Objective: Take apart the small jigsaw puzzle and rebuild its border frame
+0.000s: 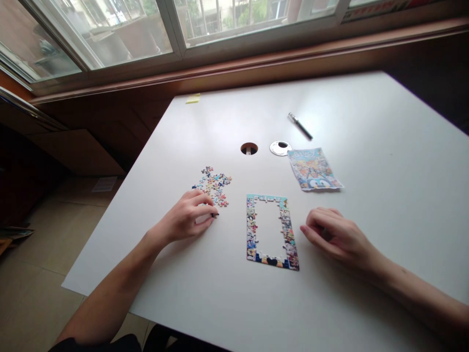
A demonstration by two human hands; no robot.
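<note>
My left hand (192,215) pinches a small dark puzzle piece (215,215) between thumb and fingers, just in front of a loose heap of colourful puzzle pieces (216,185). To the right lies a jigsaw border (251,230), joined into a rectangular frame around bare white tabletop. Past the border's right side, my right hand (331,234) rests on the table with its fingers curled in. Nothing shows in those fingers, and the hand does not touch the border.
A creased picture sheet (314,168) lies behind the border on the right. Beyond it are a black marker pen (300,126) and a round metal cable cover (280,148). A cable hole (249,148) opens in the white table (220,122). A yellow sticky note (193,99) sits at the far edge.
</note>
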